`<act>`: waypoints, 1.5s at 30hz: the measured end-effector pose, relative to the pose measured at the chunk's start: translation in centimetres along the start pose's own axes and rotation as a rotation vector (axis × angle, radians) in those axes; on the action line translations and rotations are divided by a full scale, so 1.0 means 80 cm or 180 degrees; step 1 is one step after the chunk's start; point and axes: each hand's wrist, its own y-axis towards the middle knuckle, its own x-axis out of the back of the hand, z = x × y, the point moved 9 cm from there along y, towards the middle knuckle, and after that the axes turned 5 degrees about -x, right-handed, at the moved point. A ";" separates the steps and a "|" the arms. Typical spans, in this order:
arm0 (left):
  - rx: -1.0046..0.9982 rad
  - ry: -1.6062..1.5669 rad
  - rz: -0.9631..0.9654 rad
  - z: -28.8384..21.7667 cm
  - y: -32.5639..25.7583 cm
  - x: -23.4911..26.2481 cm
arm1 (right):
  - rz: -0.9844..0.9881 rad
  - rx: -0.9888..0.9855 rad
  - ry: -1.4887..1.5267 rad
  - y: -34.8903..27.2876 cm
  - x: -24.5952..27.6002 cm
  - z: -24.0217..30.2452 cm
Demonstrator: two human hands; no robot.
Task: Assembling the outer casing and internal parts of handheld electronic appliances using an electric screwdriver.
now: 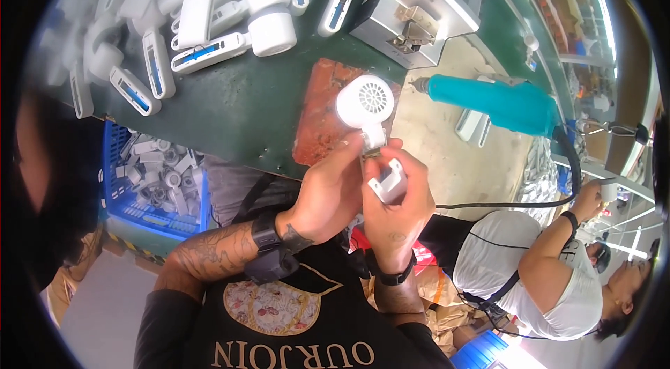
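Both my hands are together over the front of a worn red-brown board (317,114). A white handheld fan (354,111) with a round slotted grille lies head-outward on the board, its short neck pointing back at me. My left hand (326,194) is closed on the neck end, thumb and fingers pinching it. Fingers of my right hand (399,219) curl around a white plastic handle piece (389,184), just below the neck. Whether that piece is joined to the fan is hidden by my fingers. Right of the board lies a teal electric screwdriver (488,100), its tip toward the fan.
Several white handheld fans (272,30) with blue inside their handles crowd the green table (237,104) at far left. A silver box-shaped machine (412,13) stands behind the board. A blue basket (150,219) of white parts sits at left. Another person (530,271) works at right.
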 end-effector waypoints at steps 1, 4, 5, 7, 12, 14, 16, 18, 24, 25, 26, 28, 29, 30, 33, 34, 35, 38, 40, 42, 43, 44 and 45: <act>-0.0042 0.0032 0.0009 -0.001 0.001 0.000 | 0.0125 0.0358 -0.0292 0.005 -0.002 0.012; -0.0025 0.0089 0.0054 0.000 0.003 0.011 | 0.0254 0.0697 -0.0557 0.006 -0.004 0.028; 0.0027 0.0116 0.0089 0.003 0.003 0.015 | 0.0258 0.0683 -0.0523 0.006 -0.004 0.029; 0.0018 0.0083 0.0055 0.004 0.003 0.018 | 0.0405 0.0731 -0.0597 0.009 -0.003 0.031; -0.0075 0.0223 0.0026 0.000 0.004 0.019 | 0.0862 0.1135 -0.0786 0.020 -0.005 0.028; -0.0018 0.0117 -0.0055 0.000 0.003 0.015 | 0.1025 0.1475 -0.0932 0.019 -0.009 0.040; -0.0050 0.0141 -0.0045 -0.001 0.003 0.015 | 0.1039 0.1509 -0.0950 0.022 -0.010 0.043; -0.0082 0.0166 -0.0040 -0.003 0.003 0.015 | 0.1055 0.1540 -0.0965 0.024 -0.011 0.046; -0.0203 -0.0084 -0.0018 -0.005 0.004 0.009 | 0.1058 0.1770 -0.1356 0.027 -0.011 0.064; -0.0193 -0.0032 -0.0014 -0.004 0.005 0.010 | 0.1088 0.1777 -0.1402 0.028 -0.012 0.065; -0.0185 0.0020 -0.0011 -0.004 0.006 0.011 | 0.1118 0.1786 -0.1446 0.029 -0.013 0.065; -0.0196 0.0015 -0.0024 -0.005 0.006 0.009 | 0.1163 0.1874 -0.1377 0.032 -0.013 0.064; -0.0206 0.0015 -0.0036 -0.006 0.006 0.008 | 0.1203 0.1961 -0.1305 0.033 -0.013 0.064; -0.0215 0.0011 -0.0038 -0.007 0.006 0.008 | 0.1211 0.1969 -0.1302 0.036 -0.013 0.061; -0.0194 -0.0053 -0.0013 -0.008 0.005 0.008 | 0.1318 0.2193 -0.1245 0.034 -0.013 0.063; -0.0193 -0.0005 0.0028 -0.007 0.006 0.010 | 0.1358 0.2187 -0.1234 0.035 -0.014 0.064; -0.0196 0.0043 0.0069 -0.008 0.006 0.010 | 0.1399 0.2182 -0.1220 0.035 -0.014 0.064; -0.0153 0.0062 0.0098 -0.009 0.005 0.006 | 0.1381 0.2207 -0.1179 0.036 -0.015 0.064; -0.0188 0.0051 0.0030 -0.013 0.004 0.000 | 0.1533 0.1997 -0.1091 0.042 -0.018 0.055; -0.0217 0.0041 -0.0038 -0.014 0.002 0.000 | 0.1680 0.1780 -0.1005 0.048 -0.021 0.052; -0.0161 0.0087 -0.0023 -0.011 0.002 0.003 | 0.1860 0.1713 -0.0993 0.048 -0.024 0.054; -0.0102 0.0135 -0.0002 -0.007 0.002 0.006 | 0.2035 0.1644 -0.0984 0.047 -0.028 0.054; -0.0101 0.0135 0.0003 -0.005 0.003 0.010 | 0.2031 0.1646 -0.0987 0.048 -0.029 0.054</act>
